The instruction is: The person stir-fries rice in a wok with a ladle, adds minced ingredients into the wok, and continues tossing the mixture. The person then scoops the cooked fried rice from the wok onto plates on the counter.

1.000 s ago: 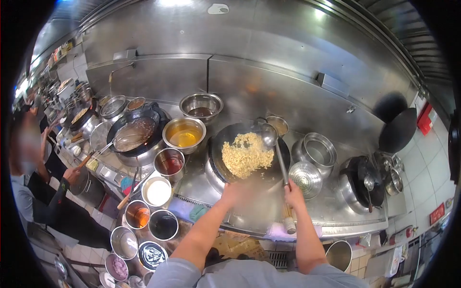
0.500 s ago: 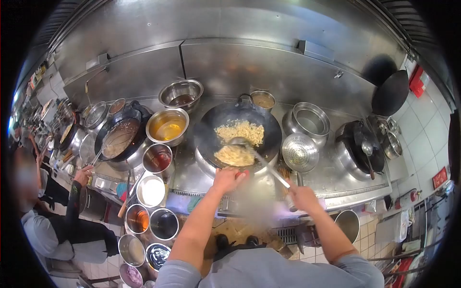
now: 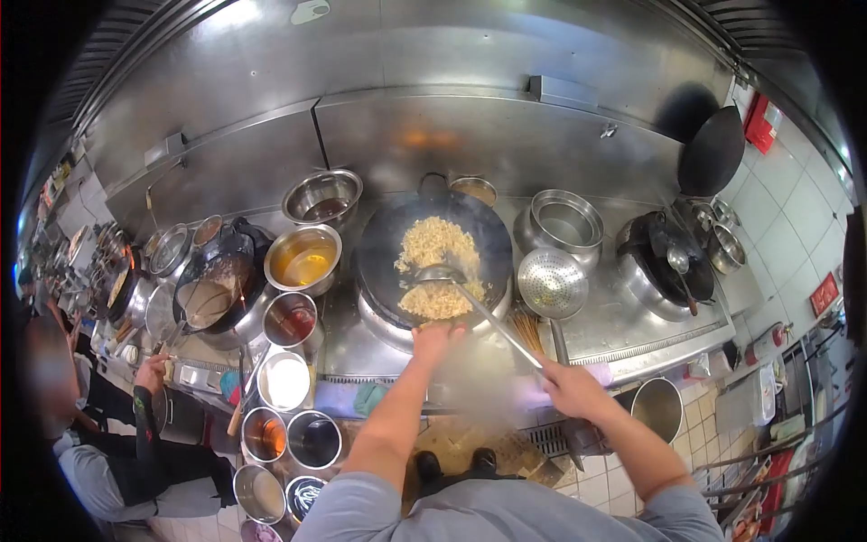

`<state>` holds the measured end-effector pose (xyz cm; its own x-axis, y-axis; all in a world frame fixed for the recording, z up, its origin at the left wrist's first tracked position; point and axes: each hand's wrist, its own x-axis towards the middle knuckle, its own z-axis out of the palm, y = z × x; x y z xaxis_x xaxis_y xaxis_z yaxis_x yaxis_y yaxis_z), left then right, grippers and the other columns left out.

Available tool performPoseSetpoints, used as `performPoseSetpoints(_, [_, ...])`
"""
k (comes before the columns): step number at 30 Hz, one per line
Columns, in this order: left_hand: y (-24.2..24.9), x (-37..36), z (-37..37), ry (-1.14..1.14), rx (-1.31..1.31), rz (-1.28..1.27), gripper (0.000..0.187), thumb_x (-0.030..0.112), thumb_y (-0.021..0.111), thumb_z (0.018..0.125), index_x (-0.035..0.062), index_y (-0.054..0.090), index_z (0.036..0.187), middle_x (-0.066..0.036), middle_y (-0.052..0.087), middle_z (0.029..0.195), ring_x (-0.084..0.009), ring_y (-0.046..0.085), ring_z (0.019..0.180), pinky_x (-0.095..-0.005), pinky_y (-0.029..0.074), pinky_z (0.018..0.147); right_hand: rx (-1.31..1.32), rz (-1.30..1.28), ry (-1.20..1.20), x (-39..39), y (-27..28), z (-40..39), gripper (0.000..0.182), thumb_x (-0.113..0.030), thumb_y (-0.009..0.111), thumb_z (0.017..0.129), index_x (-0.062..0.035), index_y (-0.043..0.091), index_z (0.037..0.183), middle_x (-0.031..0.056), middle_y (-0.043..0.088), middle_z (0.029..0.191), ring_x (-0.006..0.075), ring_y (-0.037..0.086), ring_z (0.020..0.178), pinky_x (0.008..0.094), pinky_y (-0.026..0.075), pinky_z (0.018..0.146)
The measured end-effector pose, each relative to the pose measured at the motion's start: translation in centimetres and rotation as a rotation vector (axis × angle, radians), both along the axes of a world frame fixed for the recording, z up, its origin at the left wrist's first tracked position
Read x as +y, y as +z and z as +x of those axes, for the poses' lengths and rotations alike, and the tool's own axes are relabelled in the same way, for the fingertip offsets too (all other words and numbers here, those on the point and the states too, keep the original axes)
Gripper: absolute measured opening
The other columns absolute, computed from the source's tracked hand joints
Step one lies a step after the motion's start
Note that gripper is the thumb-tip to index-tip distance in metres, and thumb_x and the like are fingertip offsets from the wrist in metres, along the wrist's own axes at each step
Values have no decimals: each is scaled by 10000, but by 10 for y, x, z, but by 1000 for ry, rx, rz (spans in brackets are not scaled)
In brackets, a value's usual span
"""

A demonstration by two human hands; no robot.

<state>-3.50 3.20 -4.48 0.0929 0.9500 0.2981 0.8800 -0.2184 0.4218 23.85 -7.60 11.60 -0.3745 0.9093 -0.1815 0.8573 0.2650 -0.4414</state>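
Observation:
A large dark wok (image 3: pixel 375 244) sits on the burner in the centre, with fried rice (image 3: pixel 438 244) spread in its middle and near side. My left hand (image 3: pixel 437 340) is closed at the wok's near rim; a blur hides part of what lies beside it. In my right hand (image 3: pixel 575 390) is the handle of a long metal ladle (image 3: pixel 495 321). The ladle's bowl rests among the rice, between an upper heap and a lower one.
Left of the wok stand a bowl of yellow oil (image 3: pixel 307 262) and several seasoning pots. To its right are a perforated strainer (image 3: pixel 553 284), a metal pot (image 3: pixel 567 223) and another wok (image 3: pixel 691 280). A co-worker (image 3: pixel 144 461) stands at the left by a wok.
The rice has shifted and spread toward the far side of the wok. The ladle's bowl is tilted differently. The whole view has moved slightly, and the co-worker's wok has been tilted.

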Motion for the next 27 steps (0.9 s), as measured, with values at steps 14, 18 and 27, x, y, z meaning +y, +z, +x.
performPoseSetpoints(14, [79, -61, 40, -131, -19, 174, 295, 374, 554, 890, 129, 606, 733, -99, 610, 605, -292, 600, 599, -427, 404, 647, -122, 105, 56, 40, 27, -9, 423, -200, 535, 844, -211, 556, 1267, 160, 658, 893, 372, 619, 812, 468, 495, 740])
performPoseSetpoints(18, [12, -72, 46, -121, -44, 210, 299, 406, 526, 897, 142, 658, 851, -106, 636, 664, -277, 628, 661, -439, 410, 682, 39, 249, -38, 34, 7, -33, 414, -167, 528, 852, -203, 556, 1263, 187, 648, 859, 378, 616, 802, 478, 489, 741])
performPoseSetpoints(27, [93, -68, 25, -264, -29, -248, 400, 474, 457, 919, 138, 673, 900, -130, 669, 770, -334, 644, 760, -467, 436, 768, -253, -38, 185, -30, 144, 59, 404, -240, 563, 856, -233, 561, 1260, 114, 676, 918, 332, 641, 794, 421, 513, 728])
